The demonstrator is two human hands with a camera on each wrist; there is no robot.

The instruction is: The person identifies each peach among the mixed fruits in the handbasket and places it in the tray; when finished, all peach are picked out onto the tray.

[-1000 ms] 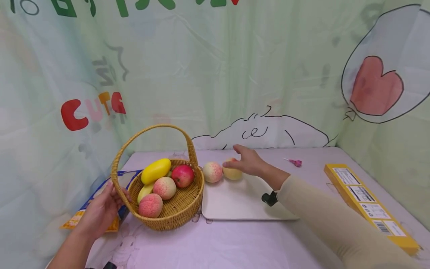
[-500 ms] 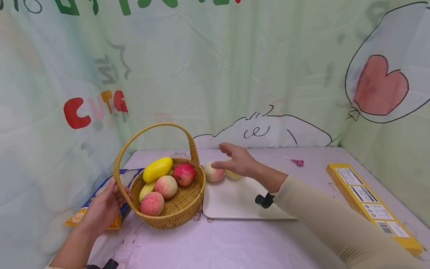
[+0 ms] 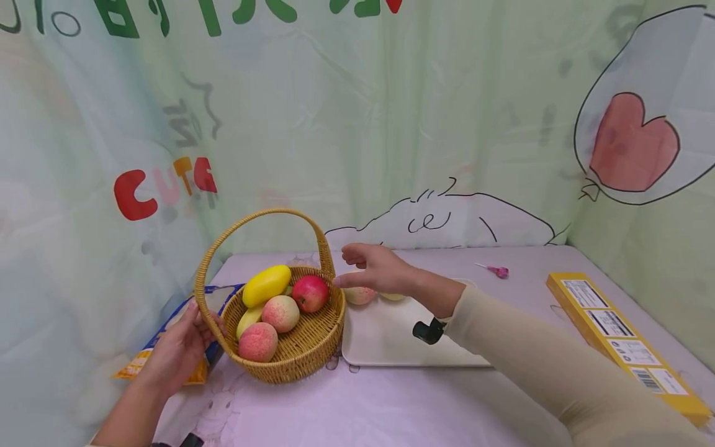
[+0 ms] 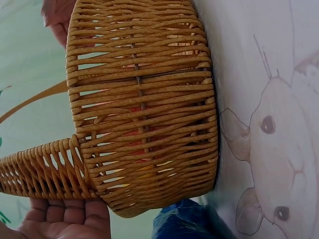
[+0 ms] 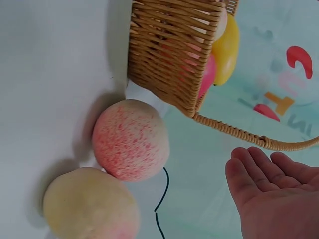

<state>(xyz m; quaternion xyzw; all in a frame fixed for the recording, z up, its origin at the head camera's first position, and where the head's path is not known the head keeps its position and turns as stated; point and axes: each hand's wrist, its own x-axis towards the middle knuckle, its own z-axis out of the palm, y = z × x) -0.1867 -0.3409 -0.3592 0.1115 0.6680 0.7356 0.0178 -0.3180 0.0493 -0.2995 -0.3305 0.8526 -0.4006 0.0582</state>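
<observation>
Basket (image 3: 287, 372), woven, stands on the table (image 3: 346, 410) just left of the white tray (image 3: 402, 341). Left hand (image 3: 180, 349) touches the handle (image 3: 279, 211) low on one side, fingers behind it, grip not determinable; right hand (image 3: 375, 269), wide and holding nothing, is just beside the handle's opposite foot. Assessed as light and fairly stiff, its loose fruit (image 3: 267, 285) liable to roll; hold best taken at both handle feet, kept level.

In the head view, it's the right hand (image 3: 380, 268) covering the tops of the speckled peach (image 3: 360, 296) and the pale peach (image 3: 393, 297)! Over goes the sleeve (image 3: 519, 357), blocking the near right corner of the tray (image 3: 391, 338); the left hand (image 3: 181, 344) hides some bag (image 3: 148, 357). Both wrist views clip the basket (image 4: 144, 104) up top; the right one crops the pale peach.
</observation>
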